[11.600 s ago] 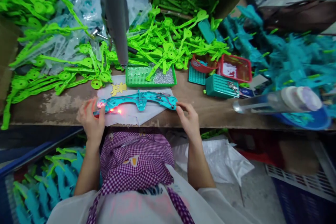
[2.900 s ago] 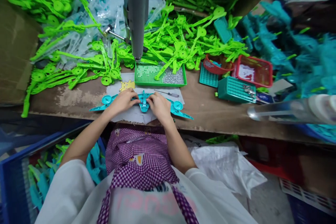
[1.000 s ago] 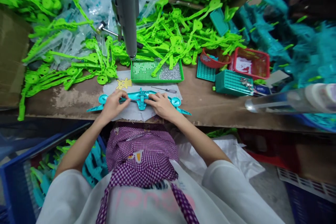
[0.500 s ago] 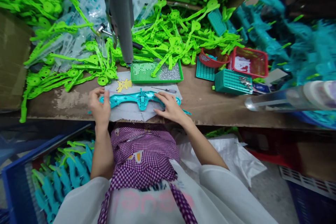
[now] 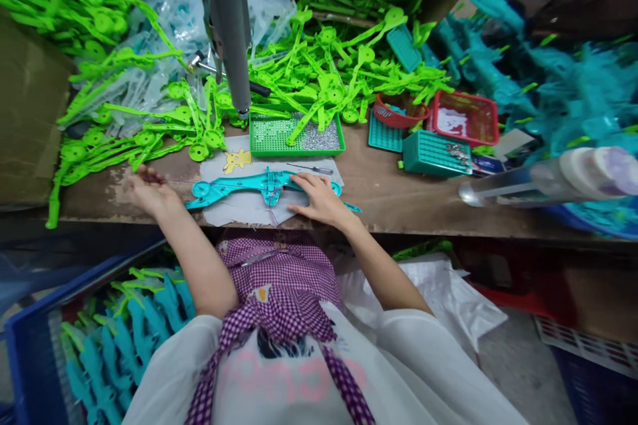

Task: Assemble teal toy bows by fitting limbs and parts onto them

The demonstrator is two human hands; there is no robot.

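Note:
A teal plastic bow-shaped toy part point(image 5: 234, 186) lies on a white cloth point(image 5: 239, 214) at the near edge of the wooden bench point(image 5: 393, 202). My right hand point(image 5: 319, 197) rests flat on its right half, fingers stretched out. My left hand point(image 5: 145, 187) is out to the left of the part, just above the bench. Its fingers are pinched on the end of a thin reddish wire that runs back to the part. A small screwdriver point(image 5: 310, 168) lies just behind the part.
A grey powered screwdriver point(image 5: 226, 26) hangs over a green tray of screws point(image 5: 296, 138). Piles of green parts point(image 5: 323, 73) cover the back; teal parts point(image 5: 548, 86) are at right. Red baskets point(image 5: 463, 119) and teal boxes point(image 5: 433, 154) stand right of the tray. A blue crate point(image 5: 30, 345) sits below left.
My left hand has drawn away leftward from the part's left end, pulling the thin wire out with it. My right hand has stayed pressed on the right half.

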